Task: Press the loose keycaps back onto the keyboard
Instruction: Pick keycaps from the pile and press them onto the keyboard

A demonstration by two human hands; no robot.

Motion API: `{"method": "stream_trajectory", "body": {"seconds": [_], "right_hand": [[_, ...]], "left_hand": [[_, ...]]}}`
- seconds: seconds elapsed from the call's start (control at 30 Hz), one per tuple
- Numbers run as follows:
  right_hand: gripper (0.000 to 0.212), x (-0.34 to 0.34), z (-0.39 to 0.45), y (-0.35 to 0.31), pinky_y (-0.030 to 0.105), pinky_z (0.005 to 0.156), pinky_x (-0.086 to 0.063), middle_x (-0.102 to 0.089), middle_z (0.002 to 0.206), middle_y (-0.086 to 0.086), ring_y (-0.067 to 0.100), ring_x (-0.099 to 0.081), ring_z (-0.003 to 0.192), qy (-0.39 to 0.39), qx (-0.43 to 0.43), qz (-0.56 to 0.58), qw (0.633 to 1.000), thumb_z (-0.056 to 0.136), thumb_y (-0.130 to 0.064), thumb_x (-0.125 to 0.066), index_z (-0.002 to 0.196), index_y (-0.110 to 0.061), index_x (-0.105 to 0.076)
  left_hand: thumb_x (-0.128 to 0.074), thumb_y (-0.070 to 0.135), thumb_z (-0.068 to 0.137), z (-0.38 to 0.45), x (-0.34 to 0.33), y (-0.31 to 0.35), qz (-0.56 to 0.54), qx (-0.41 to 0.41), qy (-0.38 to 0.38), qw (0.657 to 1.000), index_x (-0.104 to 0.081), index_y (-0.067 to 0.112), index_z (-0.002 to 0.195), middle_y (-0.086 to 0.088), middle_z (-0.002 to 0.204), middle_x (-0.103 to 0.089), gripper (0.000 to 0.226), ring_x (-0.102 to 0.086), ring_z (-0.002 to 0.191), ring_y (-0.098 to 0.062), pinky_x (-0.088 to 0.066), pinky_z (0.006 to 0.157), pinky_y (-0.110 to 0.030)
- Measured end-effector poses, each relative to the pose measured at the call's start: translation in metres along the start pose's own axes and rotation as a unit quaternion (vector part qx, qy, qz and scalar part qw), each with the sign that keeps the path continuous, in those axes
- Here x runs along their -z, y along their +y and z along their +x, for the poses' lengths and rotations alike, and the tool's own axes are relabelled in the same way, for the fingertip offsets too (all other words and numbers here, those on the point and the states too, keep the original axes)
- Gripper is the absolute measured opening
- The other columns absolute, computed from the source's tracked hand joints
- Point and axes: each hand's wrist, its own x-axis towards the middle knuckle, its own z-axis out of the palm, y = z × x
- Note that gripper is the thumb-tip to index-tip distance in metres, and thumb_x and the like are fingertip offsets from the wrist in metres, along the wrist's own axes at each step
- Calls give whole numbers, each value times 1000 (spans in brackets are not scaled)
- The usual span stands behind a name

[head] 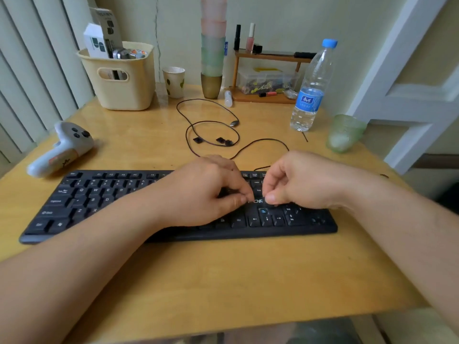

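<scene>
Your left hand [208, 192] has its fingers curled, thumb and forefinger tips pinched together over the keyboard [104, 202]; whether a keycap sits between them you cannot tell, since the tips hide it. Your right hand [298, 182] is curled the same way, its thumb tip at 3 o'clock from the left fingertips, near but apart, with a strip of keyboard lettering showing in the gap. Both sets of fingertips hover at or on the block above the arrow keys. At 6 o'clock from them an open socket [262, 211] with a bluish stem shows above the down-arrow key.

The keyboard's right end lies under your right wrist, near the table [223, 276] edge at 3 o'clock; a broad bare strip of table lies at 6 o'clock.

Three loose keycaps [220, 140] lie at 12 o'clock, well apart from your fingers, inside a loop of the black cable [198, 105]. A water bottle [311, 88] stands at 1 o'clock, a white controller [62, 148] at 10 o'clock.
</scene>
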Motion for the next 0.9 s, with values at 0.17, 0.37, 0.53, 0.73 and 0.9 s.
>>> {"method": "stream_trajectory", "body": {"seconds": [0.17, 0.37, 0.53, 0.73, 0.9], "right_hand": [[10, -11, -9, -3, 28, 66, -47, -73, 75, -9, 10, -63, 71, 22, -16, 17, 999, 87, -28, -82, 78, -29, -77], [12, -15, -10, -10, 26, 63, -46, -67, 74, -10, 11, -60, 66, 26, -27, -14, 999, 87, -28, -82, 77, -27, -76], [13, -14, -9, -10, 24, 59, -41, -58, 65, -11, 10, -53, 61, 25, -29, -8, 999, 89, -25, -80, 77, -25, -76], [14, -12, -8, -17, 24, 57, -38, -60, 62, -11, 9, -55, 62, 18, -27, -69, 997, 87, -26, -82, 75, -25, -74], [23, -9, -1, -23, 26, 61, -42, -62, 70, -7, 13, -57, 67, 7, -37, -97, 995, 82, -28, -87, 74, -21, -67]], "left_hand": [[-63, 41, 91, 0, -1, -3, -4, 3, -19, 1000, -77, 46, 111, 17, 95, -57, 25, -49, 102, 0, -43, 94, -24], [-59, 46, 86, 0, 0, -5, -14, 24, -20, 999, -77, 47, 109, 16, 95, -56, 30, -49, 102, -3, -45, 97, -30], [-64, 44, 87, -1, 0, -6, -16, 16, -23, 999, -77, 46, 110, 16, 95, -56, 26, -48, 101, -5, -41, 93, -26], [-61, 48, 84, 0, -3, -2, -9, 2, -27, 1000, -77, 45, 111, 15, 95, -56, 32, -48, 100, -2, -34, 90, -10], [-61, 46, 84, 1, -2, 1, -8, -9, -27, 1000, -78, 44, 112, 13, 93, -56, 33, -48, 98, -5, -29, 89, -5]]}}
